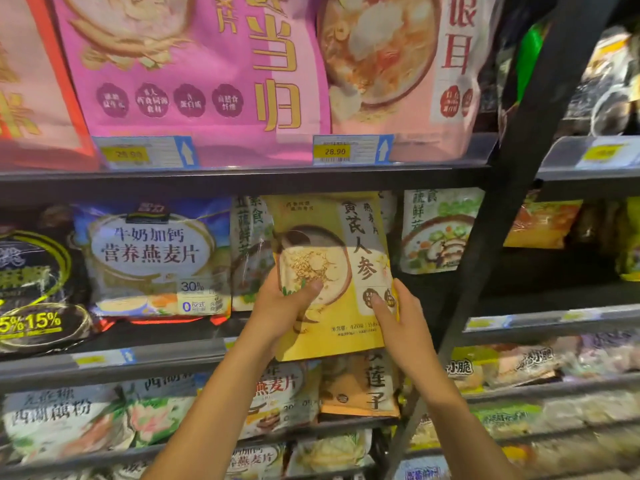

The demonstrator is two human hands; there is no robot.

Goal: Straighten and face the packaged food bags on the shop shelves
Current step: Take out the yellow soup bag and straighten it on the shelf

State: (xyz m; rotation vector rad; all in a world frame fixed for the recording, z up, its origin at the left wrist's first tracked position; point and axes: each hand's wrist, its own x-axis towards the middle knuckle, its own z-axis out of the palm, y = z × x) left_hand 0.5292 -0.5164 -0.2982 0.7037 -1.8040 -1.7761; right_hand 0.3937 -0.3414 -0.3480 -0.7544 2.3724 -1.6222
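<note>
— Between the fingers of both hands, what is held, and why in this way?

— A yellow bag is gripped at its lower half. The left hand is closed on the left edge, with the thumb pressed on the printed front. The right hand is closed on the right edge, with one digit laid flat on the front. By this grip from two sides the bag is kept upright, only slightly tilted. Its face is turned outward, as is wanted for facing.

— Where is it, relative to the fingers?

— It is not seen to rest on anything. Its bottom edge hangs below the fingers, in front of the shelf rail and of an orange bag one level lower. It is judged that a place for it is meant in the row just behind the fingertips.

— What is found beyond the fingers?

— Left of the left thumb, a blue oat bag is stood with its front forward. A green-and-white bag is half covered by the yellow one. High above the fingers, a pink bag and a price tag are seen.

— What cannot be made out?

— The fingers behind the bag are hidden, so their position cannot be told. The shelf floor behind it is too dark to judge. The pink bag is cut off at the top, and the lowest shelves are blurred.
</note>
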